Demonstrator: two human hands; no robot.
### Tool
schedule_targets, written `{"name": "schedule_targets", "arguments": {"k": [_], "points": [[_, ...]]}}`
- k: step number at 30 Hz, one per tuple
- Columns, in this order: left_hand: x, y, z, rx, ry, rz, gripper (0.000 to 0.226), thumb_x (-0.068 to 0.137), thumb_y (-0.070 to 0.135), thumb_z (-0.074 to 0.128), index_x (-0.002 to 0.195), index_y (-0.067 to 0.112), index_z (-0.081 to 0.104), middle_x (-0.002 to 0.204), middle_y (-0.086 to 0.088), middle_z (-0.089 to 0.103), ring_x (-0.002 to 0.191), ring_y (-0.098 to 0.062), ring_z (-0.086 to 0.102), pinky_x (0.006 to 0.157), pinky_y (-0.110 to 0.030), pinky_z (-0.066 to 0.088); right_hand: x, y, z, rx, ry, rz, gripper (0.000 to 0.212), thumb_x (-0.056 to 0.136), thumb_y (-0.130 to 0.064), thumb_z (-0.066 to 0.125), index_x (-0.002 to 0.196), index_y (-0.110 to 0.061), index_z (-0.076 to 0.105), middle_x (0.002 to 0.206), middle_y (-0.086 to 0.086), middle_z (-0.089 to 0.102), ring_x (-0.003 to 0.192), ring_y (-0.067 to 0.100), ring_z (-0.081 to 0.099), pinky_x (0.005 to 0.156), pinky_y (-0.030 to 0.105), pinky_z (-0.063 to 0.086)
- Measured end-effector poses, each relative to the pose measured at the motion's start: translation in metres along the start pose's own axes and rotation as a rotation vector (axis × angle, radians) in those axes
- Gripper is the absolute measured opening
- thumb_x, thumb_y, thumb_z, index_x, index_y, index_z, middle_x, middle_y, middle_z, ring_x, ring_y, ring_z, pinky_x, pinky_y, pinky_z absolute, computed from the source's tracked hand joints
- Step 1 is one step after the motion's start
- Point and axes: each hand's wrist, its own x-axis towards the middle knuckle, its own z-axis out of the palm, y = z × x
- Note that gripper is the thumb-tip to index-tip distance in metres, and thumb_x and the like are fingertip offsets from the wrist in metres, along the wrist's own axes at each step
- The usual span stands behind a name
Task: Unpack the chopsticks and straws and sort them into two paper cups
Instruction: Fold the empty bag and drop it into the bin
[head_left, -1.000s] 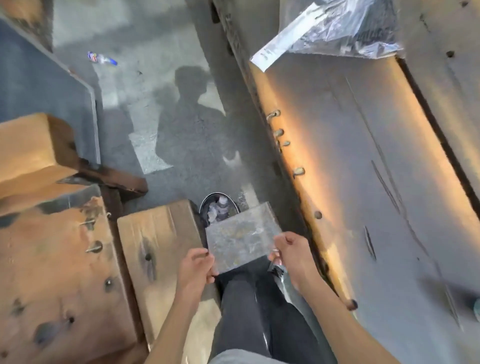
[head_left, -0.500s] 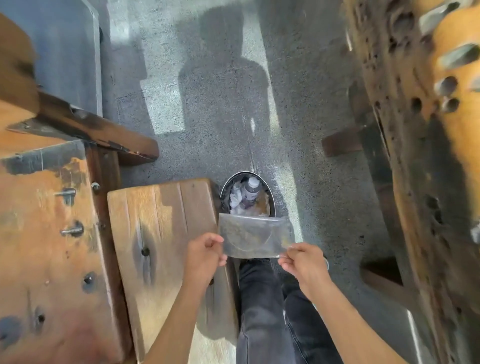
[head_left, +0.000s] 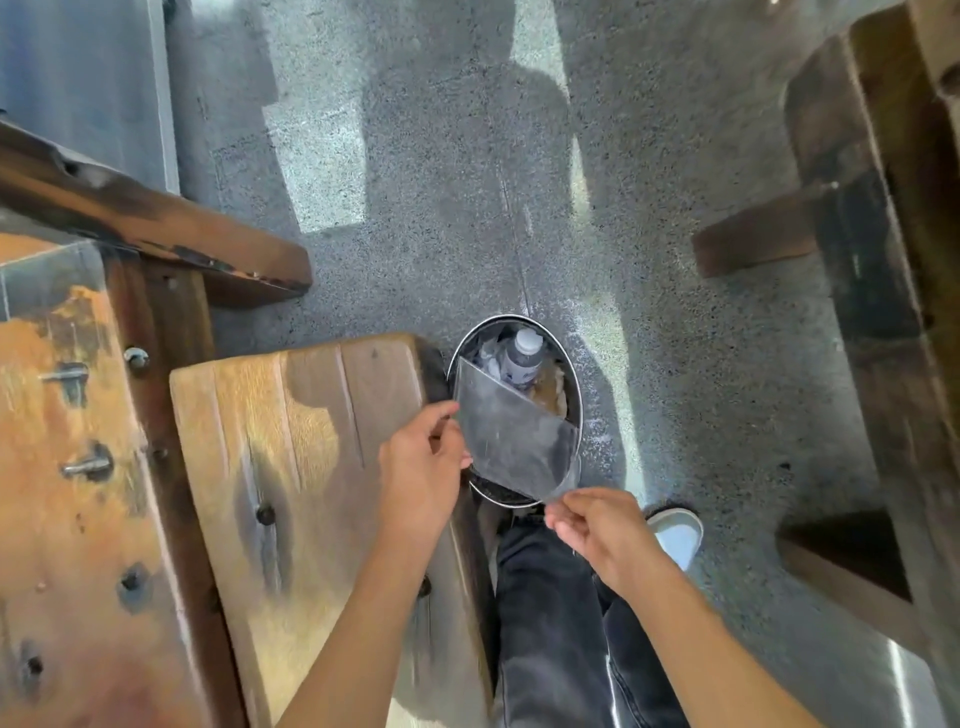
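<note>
I hold an empty clear plastic wrapper (head_left: 511, 434) flat over the open round waste bin (head_left: 569, 358) on the floor. My left hand (head_left: 421, 467) pinches the wrapper's left edge. My right hand (head_left: 602, 530) pinches its lower right corner. The wrapper is tilted, its far corner over the bin's left rim. A plastic bottle (head_left: 522, 356) and crumpled trash lie inside the bin. No chopsticks, straws or paper cups are in view.
A wooden bench (head_left: 291, 467) stands left of the bin, beside a worn wooden table (head_left: 67, 519). Dark table legs (head_left: 862, 322) rise at the right. My dark trousers (head_left: 550, 623) and a white shoe (head_left: 675, 535) are below the bin on the speckled floor.
The view has swung down from the tabletop to the floor. Both hands have carried the wrapper forward over the bin, and it has turned from level to tilted.
</note>
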Motion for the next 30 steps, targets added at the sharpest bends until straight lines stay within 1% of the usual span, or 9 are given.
{"name": "schedule_targets", "arguments": {"k": [2, 5, 9, 13, 15, 19, 23, 27, 30], "points": [[0.0, 0.003, 0.003, 0.044, -0.005, 0.011, 0.026, 0.099, 0.011, 0.054, 0.119, 0.014, 0.07, 0.084, -0.003, 0.076, 0.07, -0.013, 0.075, 0.076, -0.027, 0.06, -0.002, -0.003, 0.0, 0.006, 0.002, -0.007, 0.019, 0.096, 0.007, 0.051, 0.081, 0.003, 0.061, 0.075, 0.018, 0.067, 0.059, 0.019, 0.066, 0.045, 0.018, 0.054], [0.001, 0.007, 0.002, 0.111, 0.018, 0.024, 0.023, 0.098, 0.007, 0.054, 0.112, 0.01, 0.072, 0.077, -0.008, 0.075, 0.07, -0.021, 0.074, 0.069, -0.024, 0.06, -0.007, -0.008, 0.001, -0.018, -0.015, -0.008, 0.018, 0.095, 0.009, 0.053, 0.08, 0.003, 0.061, 0.076, 0.019, 0.065, 0.064, 0.021, 0.062, 0.045, 0.017, 0.054], [0.009, 0.012, 0.001, 0.19, 0.012, 0.077, 0.023, 0.096, -0.003, 0.05, 0.099, 0.002, 0.072, 0.076, -0.02, 0.071, 0.071, -0.037, 0.071, 0.07, -0.045, 0.061, -0.009, -0.007, 0.006, -0.021, -0.034, 0.019, 0.009, 0.094, 0.011, 0.053, 0.09, 0.009, 0.06, 0.077, 0.021, 0.061, 0.062, 0.021, 0.058, 0.041, 0.017, 0.051], [0.017, 0.02, 0.001, 0.311, -0.021, 0.113, 0.021, 0.097, -0.004, 0.051, 0.098, 0.002, 0.071, 0.078, -0.014, 0.073, 0.072, -0.027, 0.073, 0.066, -0.038, 0.062, -0.008, -0.003, 0.004, -0.053, -0.06, 0.007, 0.009, 0.094, 0.011, 0.054, 0.091, 0.01, 0.062, 0.077, 0.022, 0.063, 0.064, 0.022, 0.061, 0.047, 0.018, 0.054], [0.021, 0.021, 0.002, 0.312, -0.022, 0.102, 0.022, 0.096, -0.004, 0.05, 0.095, 0.003, 0.071, 0.078, -0.012, 0.072, 0.069, -0.023, 0.072, 0.067, -0.042, 0.062, -0.008, -0.001, 0.002, -0.083, -0.067, -0.008, 0.01, 0.094, 0.009, 0.055, 0.088, 0.006, 0.063, 0.079, 0.02, 0.067, 0.064, 0.021, 0.064, 0.05, 0.019, 0.055], [0.023, 0.02, 0.004, 0.31, -0.006, 0.072, 0.02, 0.096, -0.003, 0.051, 0.094, 0.004, 0.07, 0.086, -0.02, 0.073, 0.071, -0.031, 0.073, 0.068, -0.048, 0.061, -0.007, 0.0, -0.001, -0.126, -0.073, -0.027, 0.009, 0.095, 0.003, 0.057, 0.089, 0.001, 0.063, 0.079, 0.016, 0.069, 0.06, 0.017, 0.063, 0.05, 0.019, 0.053], [0.02, 0.023, 0.002, 0.339, 0.023, 0.087, 0.016, 0.098, 0.015, 0.061, 0.111, 0.007, 0.067, 0.08, -0.012, 0.071, 0.071, -0.029, 0.073, 0.066, -0.044, 0.062, -0.009, 0.001, -0.002, -0.195, -0.046, -0.052, 0.011, 0.098, -0.014, 0.057, 0.091, -0.007, 0.062, 0.082, 0.014, 0.071, 0.055, 0.018, 0.061, 0.044, 0.021, 0.051], [0.012, 0.029, -0.004, 0.331, 0.039, 0.092, 0.036, 0.096, 0.028, 0.064, 0.127, 0.009, 0.062, 0.079, 0.002, 0.064, 0.073, -0.016, 0.064, 0.068, -0.028, 0.052, -0.013, 0.0, -0.005, -0.45, -0.001, -0.277, 0.017, 0.097, -0.031, 0.058, 0.09, -0.017, 0.064, 0.097, 0.009, 0.07, 0.076, 0.023, 0.066, 0.071, 0.032, 0.052], [0.002, 0.032, -0.009, 0.273, 0.024, 0.119, 0.046, 0.094, 0.037, 0.065, 0.133, 0.014, 0.058, 0.112, -0.007, 0.068, 0.096, -0.02, 0.065, 0.085, -0.037, 0.056, -0.03, -0.011, -0.005, -0.618, 0.063, -0.463, 0.031, 0.096, -0.039, 0.056, 0.114, -0.016, 0.065, 0.119, 0.007, 0.068, 0.109, 0.026, 0.063, 0.093, 0.031, 0.045]]}}
